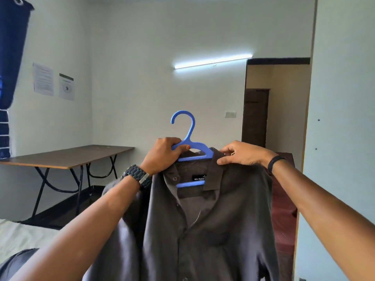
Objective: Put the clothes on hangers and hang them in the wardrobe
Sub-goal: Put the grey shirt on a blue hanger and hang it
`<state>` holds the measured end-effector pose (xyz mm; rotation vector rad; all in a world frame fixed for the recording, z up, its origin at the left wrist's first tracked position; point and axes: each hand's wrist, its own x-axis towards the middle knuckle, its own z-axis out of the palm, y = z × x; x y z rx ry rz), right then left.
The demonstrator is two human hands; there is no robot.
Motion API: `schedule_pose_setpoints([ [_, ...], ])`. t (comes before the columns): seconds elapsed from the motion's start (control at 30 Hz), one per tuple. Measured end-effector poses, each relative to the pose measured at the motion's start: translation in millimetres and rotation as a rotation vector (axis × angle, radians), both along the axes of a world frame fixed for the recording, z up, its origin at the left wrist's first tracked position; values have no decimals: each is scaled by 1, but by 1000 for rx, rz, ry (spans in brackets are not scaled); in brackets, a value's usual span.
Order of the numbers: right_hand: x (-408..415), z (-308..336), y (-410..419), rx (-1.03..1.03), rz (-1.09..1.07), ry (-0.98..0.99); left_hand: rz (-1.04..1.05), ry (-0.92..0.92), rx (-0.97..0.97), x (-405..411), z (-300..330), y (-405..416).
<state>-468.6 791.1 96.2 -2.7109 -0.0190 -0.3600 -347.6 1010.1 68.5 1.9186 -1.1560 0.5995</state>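
Shirt (pixel 203 230) first, since it's right in front of you: dark brown, held up at chest height and about halfway onto the blue hanger (pixel 189 142). The shoulder on your right side already sits over the hanger's arm, but on your left side the arm pokes out bare and the fabric just bunches below your wrist. Your left hand (pixel 162 154) is wrapped round that bare arm of the hanger, next to the collar. Your right hand (pixel 239 153) pinches the collar and shoulder cloth, fingers curled on it.

So I'd say: one shoulder still to go, then the actual hanging. No wardrobe in view, so I can't tell which way you'd turn.

A pale bed (pixel 22 234) corner sits low on the left. Further back there's a brown folding table (pixel 67 157) by the wall, two paper notices (pixel 53 82), a blue curtain (pixel 12 51), a lit tube light (pixel 213 61) and an open doorway (pixel 272 110).
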Motion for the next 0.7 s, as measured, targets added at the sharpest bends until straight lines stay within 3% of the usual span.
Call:
schedule_pose_setpoints([
  [0.2, -12, 31, 7, -70, -100, -383, 23, -106, 69, -9, 81, 3],
  [0.4, -37, 64, 18, -239, -362, -784, -30, -79, 23, -9, 126, 19],
  [0.47, -41, 72, 24, -226, -348, -749, -12, -98, 21, -13, 128, 21],
  [0.63, -49, 94, 39, -46, -186, -311, 86, -208, -81, -9, 121, 17],
  [0.7, -49, 102, 49, -30, -156, -327, 76, -239, -99, -12, 115, 14],
])
